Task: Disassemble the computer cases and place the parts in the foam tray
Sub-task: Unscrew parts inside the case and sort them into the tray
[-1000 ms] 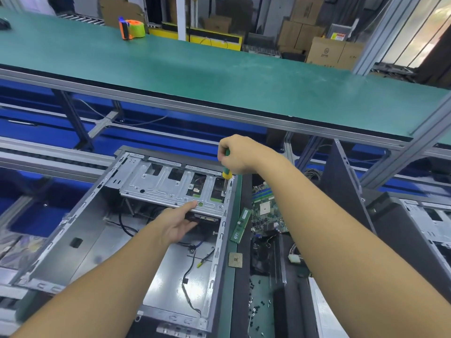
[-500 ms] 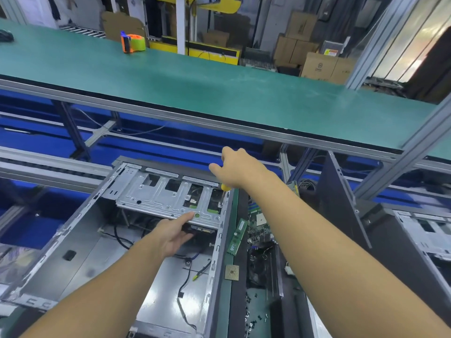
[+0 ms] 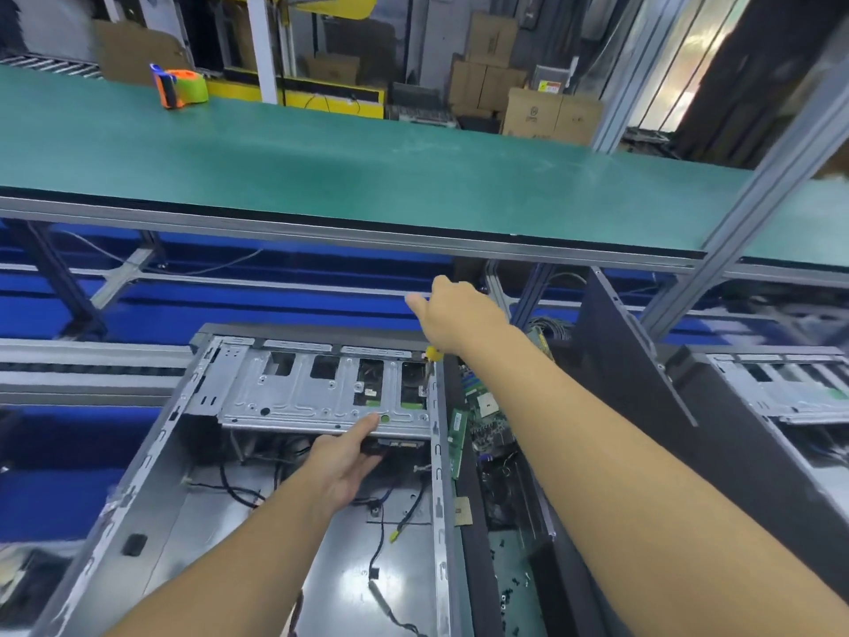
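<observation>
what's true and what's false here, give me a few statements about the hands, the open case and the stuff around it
1. The right hand holds a screwdriver with a yellow handle over the far right corner of the open case. True.
2. The left hand has its thumb on the front edge of the drive cage. True.
3. The tape dispenser lies inside the open case. False: it stands on the green bench beyond the case.
4. The green memory stick lies left of the open case. False: it lies just outside the case's right wall.
5. Loose cables lie on the floor of the case. True.
</observation>
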A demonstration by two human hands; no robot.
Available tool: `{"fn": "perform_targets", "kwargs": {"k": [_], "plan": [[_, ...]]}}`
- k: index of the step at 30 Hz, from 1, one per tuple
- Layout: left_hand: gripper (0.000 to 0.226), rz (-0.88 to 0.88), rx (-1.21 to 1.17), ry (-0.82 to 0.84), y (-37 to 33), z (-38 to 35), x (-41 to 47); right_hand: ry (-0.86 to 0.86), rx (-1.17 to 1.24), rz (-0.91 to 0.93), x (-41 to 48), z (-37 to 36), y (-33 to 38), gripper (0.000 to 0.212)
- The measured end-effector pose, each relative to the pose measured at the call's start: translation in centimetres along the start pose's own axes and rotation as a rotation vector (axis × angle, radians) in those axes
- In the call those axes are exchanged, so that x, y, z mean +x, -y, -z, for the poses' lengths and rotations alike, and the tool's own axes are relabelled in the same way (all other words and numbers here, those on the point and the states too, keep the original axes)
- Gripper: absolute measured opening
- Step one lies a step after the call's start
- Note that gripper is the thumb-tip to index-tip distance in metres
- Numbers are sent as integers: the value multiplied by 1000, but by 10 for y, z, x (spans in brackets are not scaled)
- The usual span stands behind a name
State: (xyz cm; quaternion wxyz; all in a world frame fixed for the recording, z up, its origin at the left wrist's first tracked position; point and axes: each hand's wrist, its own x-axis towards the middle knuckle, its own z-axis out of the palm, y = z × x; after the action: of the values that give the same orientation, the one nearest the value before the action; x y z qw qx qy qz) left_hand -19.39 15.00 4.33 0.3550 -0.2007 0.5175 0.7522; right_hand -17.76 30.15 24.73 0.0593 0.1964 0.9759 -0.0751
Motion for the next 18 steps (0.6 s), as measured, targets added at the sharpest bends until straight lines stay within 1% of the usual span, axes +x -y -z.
{"fn": "perform_targets", "kwargs": {"k": [2,3,6,8,9,11,12,13,15,17,18], "plan": [[34,9,-8,6,-1,0,0,-71,-15,51,0,-6,5,12],[33,12,-9,5,-1,0,0,-82,62,46,0,-7,6,8],[33,10,-8,14,-1,0,-1,26,291,21,-1,-2,8,18],[37,8,-8,11,-1,1,0,67,323,-6,-2,-1,11,23],[43,8,-8,4,-1,1,0,49,292,-26,-3,-2,11,28],[57,9,-4,-11,-2,1,0,-50,144,-77,-4,-6,12,45],[60,7,-3,-12,-2,1,0,-99,68,-103,-5,-7,13,53],[60,7,-3,-10,-2,1,-1,-131,26,-125,-6,-8,13,55],[57,11,1,-4,-3,0,-3,-138,58,-109,-5,-8,13,42],[54,11,3,3,-4,0,-4,-75,169,-43,-5,-5,11,22],[53,12,0,5,-4,0,-4,-19,211,-21,-5,-2,10,19]]}}
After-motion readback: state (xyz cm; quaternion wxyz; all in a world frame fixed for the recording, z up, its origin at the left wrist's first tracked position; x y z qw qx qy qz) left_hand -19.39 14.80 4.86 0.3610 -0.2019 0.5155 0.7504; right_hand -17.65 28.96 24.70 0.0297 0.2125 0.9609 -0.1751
